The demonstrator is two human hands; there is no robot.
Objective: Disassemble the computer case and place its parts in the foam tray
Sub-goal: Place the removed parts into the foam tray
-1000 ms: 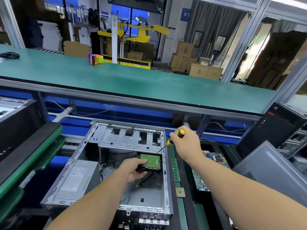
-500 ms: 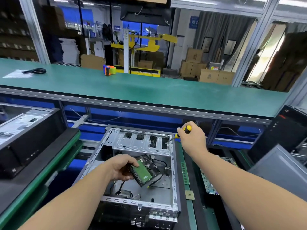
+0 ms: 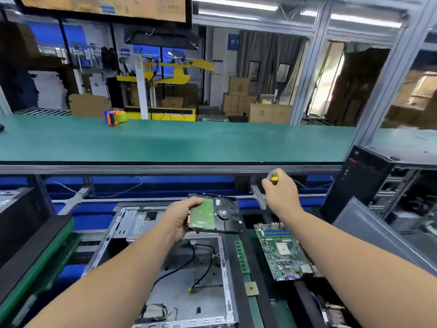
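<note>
Now my left hand (image 3: 182, 220) has the hard drive (image 3: 214, 215) out of the computer case (image 3: 165, 268), fingers curled round its left edge with the green circuit board facing up at me. The drive hangs in the air just above the case's far right corner, clear of the metal frame. My right hand (image 3: 281, 191) is closed round the yellow-handled screwdriver (image 3: 274, 178), raised to the right of the drive and touching nothing else.

As I judge it, the step in hand is carrying the drive to the right into the foam tray (image 3: 254, 256). I would keep it level, grip it by the edges rather than the board, and keep the screwdriver tip well away from it. I cannot see a free pocket from here, so I would look for one before lowering.

Right of the case, the tray holds a green memory stick (image 3: 241, 256) in a narrow slot nearest the case, and beyond that a motherboard (image 3: 287, 252) lying flat. Nearer me there is another part at the tray's lower end, too blurred to name. Inside the case only loose black cables (image 3: 189, 268) with a yellow-tipped connector lie on the bare floor panel.
</note>
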